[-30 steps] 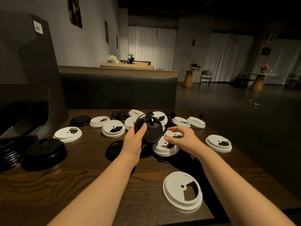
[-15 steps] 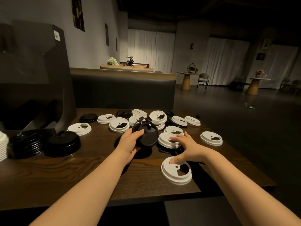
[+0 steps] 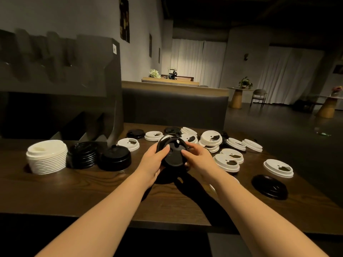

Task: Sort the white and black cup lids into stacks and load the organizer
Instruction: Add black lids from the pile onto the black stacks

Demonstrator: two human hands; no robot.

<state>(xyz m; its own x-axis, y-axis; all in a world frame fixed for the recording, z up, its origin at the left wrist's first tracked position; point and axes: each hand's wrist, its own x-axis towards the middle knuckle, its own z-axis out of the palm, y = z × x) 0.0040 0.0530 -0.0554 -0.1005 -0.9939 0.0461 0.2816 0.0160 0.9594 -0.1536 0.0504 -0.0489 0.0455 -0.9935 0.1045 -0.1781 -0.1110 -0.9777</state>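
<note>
right hand [image 3: 199, 160] newly on left hand's [image 3: 153, 163] black lids [image 3: 171, 154]

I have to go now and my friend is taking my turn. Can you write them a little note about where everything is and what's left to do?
Hands: the left hand and right hand both grip a small stack of black lids, held above the table.
Done so far: a white stack and two black stacks stand on the left of the table, in front of the organizer.
Left: many loose white lids and a few black ones lie scattered at centre and right. Finish stacking them by colour. The stacks are not yet in the organizer.
</note>
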